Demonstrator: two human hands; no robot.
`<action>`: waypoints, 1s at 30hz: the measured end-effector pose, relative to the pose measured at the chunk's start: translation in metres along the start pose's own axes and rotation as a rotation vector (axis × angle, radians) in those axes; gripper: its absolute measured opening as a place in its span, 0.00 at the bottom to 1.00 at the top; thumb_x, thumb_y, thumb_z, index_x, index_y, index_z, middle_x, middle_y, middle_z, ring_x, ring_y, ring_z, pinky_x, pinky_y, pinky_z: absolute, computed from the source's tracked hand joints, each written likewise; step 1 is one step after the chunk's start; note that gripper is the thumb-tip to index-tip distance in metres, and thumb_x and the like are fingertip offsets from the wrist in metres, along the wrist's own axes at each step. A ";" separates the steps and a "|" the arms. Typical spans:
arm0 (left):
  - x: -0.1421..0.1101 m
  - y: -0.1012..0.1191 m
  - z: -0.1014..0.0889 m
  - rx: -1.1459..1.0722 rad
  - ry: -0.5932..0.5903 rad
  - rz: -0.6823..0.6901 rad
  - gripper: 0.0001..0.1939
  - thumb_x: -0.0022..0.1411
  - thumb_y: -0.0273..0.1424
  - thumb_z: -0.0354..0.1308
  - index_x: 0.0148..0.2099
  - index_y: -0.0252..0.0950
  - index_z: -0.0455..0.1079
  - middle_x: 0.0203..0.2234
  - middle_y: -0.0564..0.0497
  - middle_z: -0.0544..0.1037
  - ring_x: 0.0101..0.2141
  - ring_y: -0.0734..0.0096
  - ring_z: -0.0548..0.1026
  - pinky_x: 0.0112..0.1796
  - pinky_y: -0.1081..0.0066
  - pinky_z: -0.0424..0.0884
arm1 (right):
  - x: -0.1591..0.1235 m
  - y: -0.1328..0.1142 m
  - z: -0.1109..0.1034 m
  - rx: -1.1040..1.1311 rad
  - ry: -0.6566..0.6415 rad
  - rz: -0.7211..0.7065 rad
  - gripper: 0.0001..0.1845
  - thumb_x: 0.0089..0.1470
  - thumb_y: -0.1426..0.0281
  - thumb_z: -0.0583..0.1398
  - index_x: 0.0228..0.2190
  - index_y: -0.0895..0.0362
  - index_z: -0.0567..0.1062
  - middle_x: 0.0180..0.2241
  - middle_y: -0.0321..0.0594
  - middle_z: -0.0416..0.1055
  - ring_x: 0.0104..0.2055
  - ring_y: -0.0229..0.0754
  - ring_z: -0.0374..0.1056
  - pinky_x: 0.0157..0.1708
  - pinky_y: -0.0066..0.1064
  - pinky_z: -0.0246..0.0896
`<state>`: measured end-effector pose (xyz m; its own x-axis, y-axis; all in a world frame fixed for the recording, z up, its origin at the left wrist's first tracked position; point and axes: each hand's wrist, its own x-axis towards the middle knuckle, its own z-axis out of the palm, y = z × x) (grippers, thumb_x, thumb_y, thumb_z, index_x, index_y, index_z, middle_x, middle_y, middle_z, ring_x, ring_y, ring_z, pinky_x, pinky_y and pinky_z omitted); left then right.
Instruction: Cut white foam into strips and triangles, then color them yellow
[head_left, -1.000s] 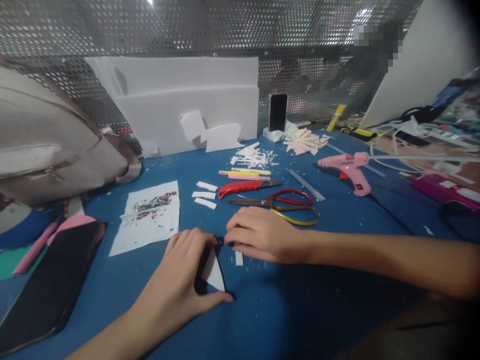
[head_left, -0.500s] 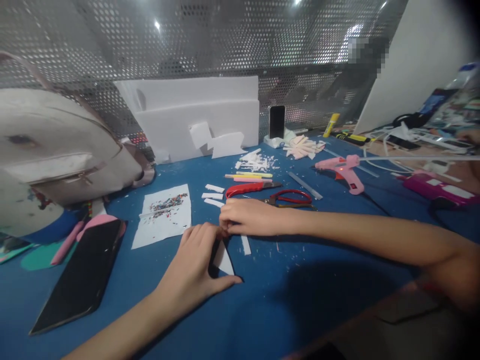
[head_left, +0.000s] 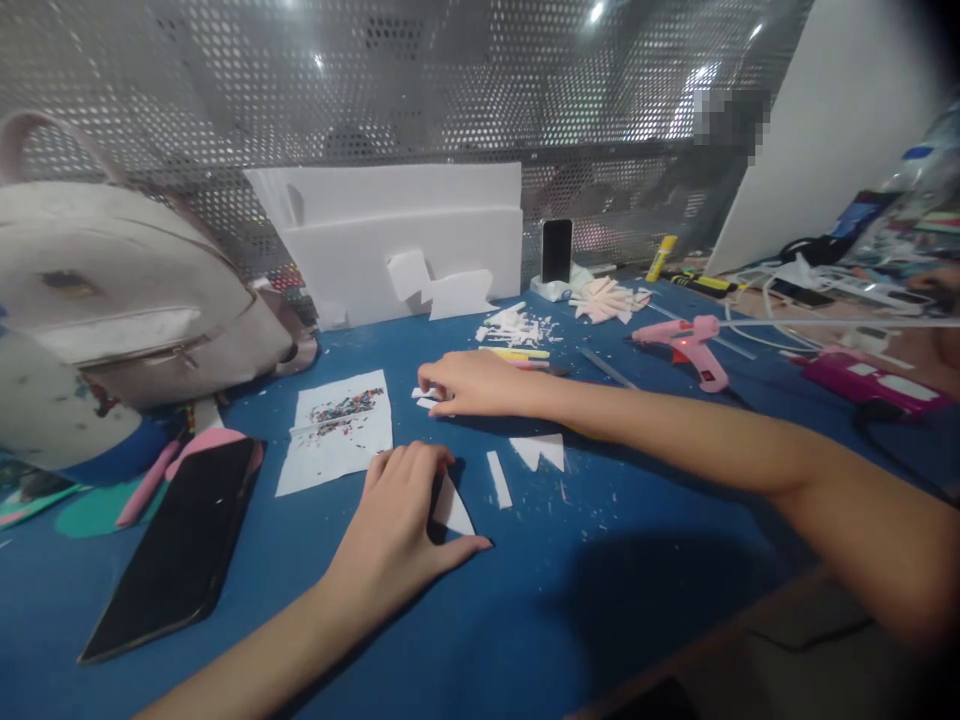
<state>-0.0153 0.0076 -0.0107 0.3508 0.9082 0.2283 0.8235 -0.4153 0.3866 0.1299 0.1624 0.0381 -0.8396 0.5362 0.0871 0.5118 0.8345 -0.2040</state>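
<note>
My left hand (head_left: 401, 505) rests on the blue table, its fingers curled over one edge of a white foam board piece (head_left: 454, 508) and its thumb stretched along the near corner. The palm hides part of that piece. Farther off, my right hand (head_left: 476, 385) reaches over several small white strips (head_left: 424, 403), thumb and forefinger apart around them. Between the hands and to the right lie a single white strip (head_left: 499, 480) and a white zigzag-cut piece (head_left: 538, 452). My right forearm covers most of the red-handled tools.
A paper with colourful shavings (head_left: 341, 420) and a black phone (head_left: 176, 540) lie left, near a backpack (head_left: 142, 290). White boards (head_left: 405, 235) lean at the back. On the right are a pink glue gun (head_left: 690, 345) and a magenta tool (head_left: 874, 380).
My right hand has moved away from the left hand, forward to the small strips. The zigzag piece now shows, and the red-handled tools are mostly covered. My left hand stays on the foam board piece.
</note>
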 end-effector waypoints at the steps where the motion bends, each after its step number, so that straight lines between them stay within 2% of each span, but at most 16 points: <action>1: 0.000 0.000 0.000 0.003 0.000 0.002 0.32 0.51 0.48 0.68 0.48 0.41 0.55 0.40 0.51 0.67 0.43 0.59 0.65 0.46 0.56 0.58 | 0.003 -0.004 0.006 -0.013 0.002 0.000 0.14 0.53 0.65 0.62 0.42 0.57 0.72 0.36 0.44 0.74 0.37 0.45 0.66 0.27 0.32 0.46; 3: 0.001 -0.001 0.000 0.008 -0.002 0.009 0.32 0.51 0.49 0.67 0.49 0.41 0.55 0.40 0.52 0.67 0.43 0.59 0.65 0.47 0.56 0.58 | 0.006 -0.008 0.013 -0.025 0.004 0.001 0.14 0.53 0.68 0.61 0.42 0.58 0.71 0.37 0.45 0.73 0.37 0.46 0.65 0.27 0.32 0.44; 5: 0.001 -0.001 0.000 0.012 -0.005 0.016 0.33 0.51 0.50 0.67 0.50 0.41 0.55 0.41 0.51 0.67 0.43 0.58 0.65 0.47 0.56 0.58 | 0.004 -0.008 0.010 -0.019 0.003 0.005 0.15 0.52 0.71 0.59 0.44 0.57 0.70 0.36 0.44 0.73 0.36 0.44 0.65 0.26 0.32 0.43; 10: 0.000 -0.001 -0.001 0.018 -0.014 0.019 0.32 0.53 0.49 0.65 0.51 0.41 0.56 0.41 0.51 0.67 0.44 0.57 0.65 0.46 0.57 0.59 | -0.030 -0.003 -0.018 0.049 -0.008 0.059 0.23 0.52 0.68 0.57 0.51 0.56 0.64 0.32 0.38 0.73 0.28 0.38 0.63 0.23 0.30 0.43; 13: 0.000 -0.002 0.000 0.012 -0.020 0.017 0.32 0.53 0.49 0.65 0.53 0.41 0.56 0.42 0.50 0.68 0.44 0.57 0.65 0.46 0.56 0.59 | -0.063 -0.002 -0.027 0.102 -0.067 0.091 0.19 0.52 0.68 0.57 0.47 0.54 0.68 0.30 0.35 0.72 0.27 0.37 0.63 0.24 0.29 0.47; 15: 0.000 -0.002 0.000 0.005 -0.023 0.014 0.34 0.53 0.48 0.66 0.54 0.42 0.55 0.42 0.50 0.68 0.45 0.57 0.66 0.47 0.55 0.58 | -0.080 -0.002 -0.027 0.132 -0.162 0.111 0.13 0.52 0.69 0.56 0.42 0.54 0.70 0.29 0.34 0.72 0.27 0.36 0.64 0.24 0.28 0.47; 17: 0.000 -0.002 0.000 -0.003 -0.023 0.009 0.36 0.52 0.47 0.67 0.56 0.42 0.53 0.43 0.50 0.68 0.45 0.57 0.66 0.48 0.55 0.58 | -0.090 -0.005 -0.023 0.114 -0.198 0.109 0.09 0.51 0.70 0.56 0.37 0.54 0.70 0.29 0.35 0.71 0.28 0.36 0.63 0.24 0.28 0.45; 24: 0.002 0.001 -0.002 -0.022 -0.014 -0.023 0.43 0.51 0.41 0.69 0.62 0.46 0.47 0.44 0.50 0.69 0.45 0.56 0.66 0.48 0.55 0.59 | -0.084 -0.022 -0.005 0.067 -0.163 -0.016 0.08 0.53 0.67 0.57 0.37 0.55 0.68 0.29 0.37 0.70 0.31 0.40 0.64 0.24 0.29 0.43; 27: 0.001 0.001 -0.001 -0.034 -0.012 -0.040 0.45 0.51 0.41 0.69 0.62 0.46 0.46 0.45 0.50 0.69 0.45 0.57 0.65 0.47 0.56 0.60 | -0.078 -0.028 -0.004 0.176 -0.178 -0.046 0.07 0.53 0.65 0.57 0.34 0.55 0.67 0.28 0.34 0.71 0.30 0.38 0.64 0.23 0.28 0.44; 30: -0.001 0.001 -0.001 -0.040 -0.004 -0.058 0.48 0.51 0.40 0.69 0.65 0.45 0.42 0.46 0.49 0.68 0.45 0.58 0.65 0.48 0.56 0.60 | -0.078 -0.028 -0.010 0.287 -0.198 -0.004 0.08 0.54 0.67 0.57 0.38 0.53 0.68 0.29 0.31 0.73 0.28 0.36 0.65 0.24 0.28 0.47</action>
<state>-0.0149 0.0061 -0.0097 0.3045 0.9310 0.2013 0.8239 -0.3635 0.4348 0.1825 0.0984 0.0469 -0.8747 0.4749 -0.0965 0.4603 0.7519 -0.4720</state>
